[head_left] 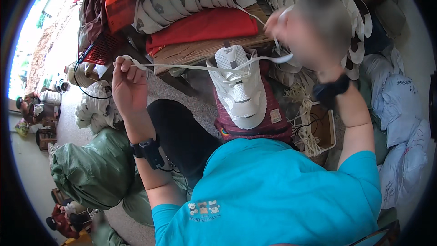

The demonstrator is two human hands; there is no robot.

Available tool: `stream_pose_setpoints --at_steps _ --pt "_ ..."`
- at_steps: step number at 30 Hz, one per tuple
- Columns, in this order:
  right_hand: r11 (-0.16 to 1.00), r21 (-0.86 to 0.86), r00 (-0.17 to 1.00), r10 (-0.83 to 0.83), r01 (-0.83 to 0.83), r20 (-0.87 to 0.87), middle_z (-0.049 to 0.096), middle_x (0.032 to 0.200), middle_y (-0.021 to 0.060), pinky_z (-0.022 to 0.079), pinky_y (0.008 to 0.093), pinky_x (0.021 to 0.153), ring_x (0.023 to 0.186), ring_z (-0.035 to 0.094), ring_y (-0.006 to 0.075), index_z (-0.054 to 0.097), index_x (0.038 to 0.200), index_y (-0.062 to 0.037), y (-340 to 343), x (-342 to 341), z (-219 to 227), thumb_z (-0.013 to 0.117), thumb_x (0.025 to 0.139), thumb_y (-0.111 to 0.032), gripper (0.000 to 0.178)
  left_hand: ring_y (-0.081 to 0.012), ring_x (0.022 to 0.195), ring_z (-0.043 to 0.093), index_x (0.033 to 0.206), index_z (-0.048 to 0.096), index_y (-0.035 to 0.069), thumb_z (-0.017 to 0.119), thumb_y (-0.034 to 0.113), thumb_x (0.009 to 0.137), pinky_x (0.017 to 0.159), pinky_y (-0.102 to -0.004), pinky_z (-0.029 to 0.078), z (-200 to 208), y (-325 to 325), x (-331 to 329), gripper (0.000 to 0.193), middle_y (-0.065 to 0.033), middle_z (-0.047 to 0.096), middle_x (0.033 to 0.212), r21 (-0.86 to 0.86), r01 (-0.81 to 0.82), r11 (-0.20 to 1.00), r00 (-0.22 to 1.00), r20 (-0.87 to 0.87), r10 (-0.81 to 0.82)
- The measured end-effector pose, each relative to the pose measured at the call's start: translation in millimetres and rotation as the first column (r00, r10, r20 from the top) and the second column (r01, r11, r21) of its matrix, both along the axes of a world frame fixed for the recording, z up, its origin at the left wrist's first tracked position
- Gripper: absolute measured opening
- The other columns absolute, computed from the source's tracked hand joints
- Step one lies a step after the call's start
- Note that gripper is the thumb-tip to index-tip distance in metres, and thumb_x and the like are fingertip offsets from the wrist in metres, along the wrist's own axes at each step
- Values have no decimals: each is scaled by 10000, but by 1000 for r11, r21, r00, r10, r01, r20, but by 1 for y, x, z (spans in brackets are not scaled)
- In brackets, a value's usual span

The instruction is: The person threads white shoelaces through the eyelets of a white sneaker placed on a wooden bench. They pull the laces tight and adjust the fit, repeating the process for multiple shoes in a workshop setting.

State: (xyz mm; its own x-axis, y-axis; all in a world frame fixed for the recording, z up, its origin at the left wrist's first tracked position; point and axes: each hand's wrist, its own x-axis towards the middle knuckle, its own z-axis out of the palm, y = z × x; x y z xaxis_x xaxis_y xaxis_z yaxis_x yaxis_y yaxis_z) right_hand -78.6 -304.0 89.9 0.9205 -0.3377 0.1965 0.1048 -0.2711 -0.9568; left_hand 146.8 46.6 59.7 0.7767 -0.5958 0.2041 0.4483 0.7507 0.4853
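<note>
A white sneaker (241, 93) lies with its toe toward me on a maroon cloth (275, 130) at my lap. Its flat white shoelace (182, 67) is threaded through part of the eyelets. To the left of the shoe, my left hand (129, 84) is closed on one end, drawing it out nearly straight. My right hand (293, 34) is raised at the upper right, fingers curled around the lace's other part, which bends up from the shoe. Blur covers much of that hand.
Rows of stacked pale shoe uppers (182, 4) and a folded red cloth (205, 29) lie on a wooden bench (182, 54). A box (325, 127) with bundled laces (307, 130) stands at right. Green sacks (91, 168) lie at left, white sacks (400, 109) at far right.
</note>
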Motion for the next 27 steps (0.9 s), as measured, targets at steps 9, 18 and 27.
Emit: stream_pose_setpoints --at_steps 9,18,27 --pt "794 -549 965 225 -262 -136 611 891 146 505 447 750 863 621 367 592 922 -63 46 -6 -70 593 775 -50 148 -105 737 460 1152 579 55 462 206 1069 719 -279 403 -4 17 -2 209 -1 554 869 325 -411 852 895 -35 445" --pt "628 -778 996 85 -24 39 591 837 88 511 365 689 788 634 279 610 1008 -50 31 -29 -94 612 811 2 204 -79 547 305 1084 528 -20 422 121 1066 518 -246 279 -43 76 54 177 12 421 681 98 -321 942 941 -83 329" --pt "820 432 926 -352 375 -137 374 649 -81 273 183 467 523 325 12 610 985 -64 -77 -92 -33 529 1035 -255 214 -81 543 315 1103 552 -11 407 154 1078 518 -233 298 -53 101 86 221 11 427 690 287 -369 884 906 -101 411"
